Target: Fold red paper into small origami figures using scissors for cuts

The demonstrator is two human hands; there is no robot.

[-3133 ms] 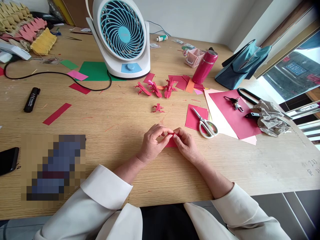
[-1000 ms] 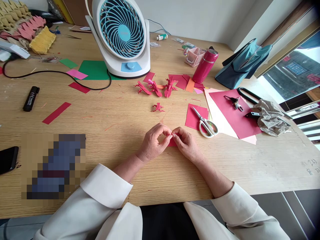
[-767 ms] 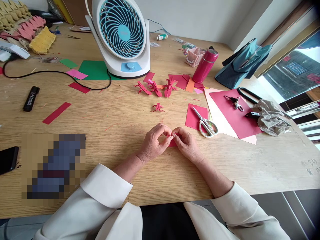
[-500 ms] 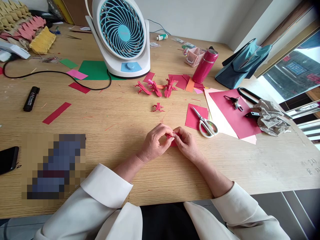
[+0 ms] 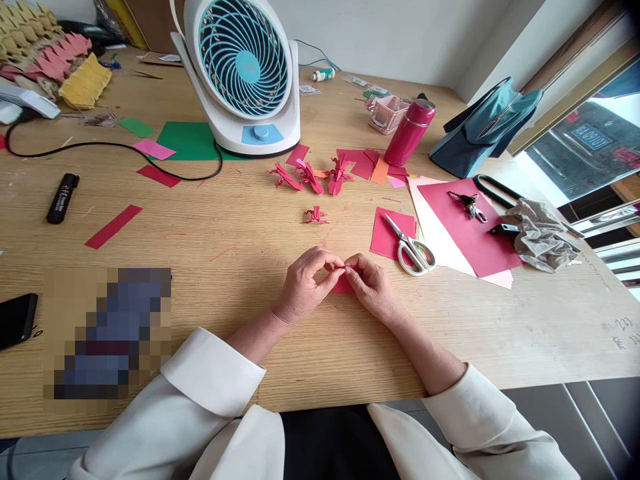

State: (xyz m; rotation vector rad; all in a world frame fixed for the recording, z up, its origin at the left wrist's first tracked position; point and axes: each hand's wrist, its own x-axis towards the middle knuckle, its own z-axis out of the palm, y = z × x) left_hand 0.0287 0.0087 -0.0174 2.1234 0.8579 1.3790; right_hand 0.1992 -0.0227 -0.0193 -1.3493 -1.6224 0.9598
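Note:
Near the front middle of the table, my left hand (image 5: 309,283) and my right hand (image 5: 373,285) meet fingertip to fingertip over a small piece of red paper (image 5: 343,286). Thumb and forefinger of each hand pinch its upper edge; the fingers hide most of it. Beyond my hands lies a small folded red paper figure (image 5: 316,215). Farther back, several more folded red figures (image 5: 340,175) stand in a row. To the right of my right hand, white-handled scissors (image 5: 413,248) rest partly on a stack of red paper squares (image 5: 384,235).
A white fan (image 5: 250,130) stands at the back. A red bottle (image 5: 411,132), a teal bag (image 5: 485,130) and large paper sheets (image 5: 467,230) occupy the right. On the left are a black marker (image 5: 63,198), a red strip (image 5: 114,227), a phone (image 5: 17,320) and a black cable (image 5: 125,147).
My left fingertips have shifted slightly left along the paper's edge, and a bit more of the red paper shows below the fingers. My right hand has hardly moved.

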